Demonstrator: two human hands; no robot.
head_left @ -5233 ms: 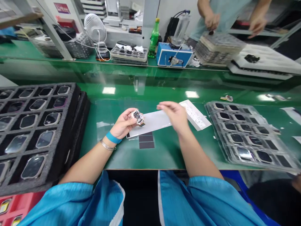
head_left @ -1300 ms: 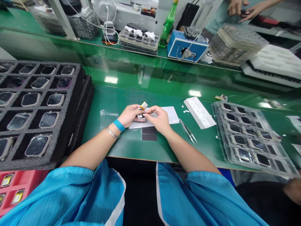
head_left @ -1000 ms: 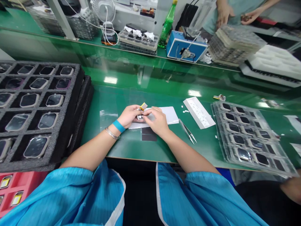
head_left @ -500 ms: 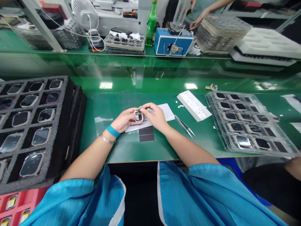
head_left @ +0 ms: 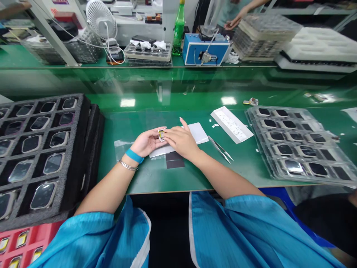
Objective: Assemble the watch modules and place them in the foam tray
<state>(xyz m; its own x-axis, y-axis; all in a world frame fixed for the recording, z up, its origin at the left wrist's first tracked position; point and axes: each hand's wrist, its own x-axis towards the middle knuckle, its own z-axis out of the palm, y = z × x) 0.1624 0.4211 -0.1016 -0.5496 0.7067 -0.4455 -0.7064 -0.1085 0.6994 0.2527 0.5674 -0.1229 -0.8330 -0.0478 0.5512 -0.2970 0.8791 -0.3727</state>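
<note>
A small smartwatch case (head_left: 161,135) with its inside facing up rests in my left hand (head_left: 147,142), whose fingers curl round it. Something yellow and silvery shows inside the case. My right hand (head_left: 182,141) lies over the case's right side with its fingertips on it, hiding that part; the fingers are stretched out and hold nothing that I can see. Beneath both hands are a white sheet or pad (head_left: 198,133) and dark rectangular film pieces (head_left: 175,160). To the right of my right hand, metal tweezers (head_left: 220,149) lie on the green bench.
A white tray of small bits (head_left: 232,124) stands beyond the tweezers. Stacked clear trays with watches (head_left: 299,145) stand at right, black foam trays with watches (head_left: 46,149) at left, and a red tray (head_left: 33,238) below those. The shelf holds a fan (head_left: 100,20) and a blue box (head_left: 205,50).
My right hand has turned palm down and spread over the watch case. The yellow strip that stood up from the case now lies down inside it. The view has shifted slightly.
</note>
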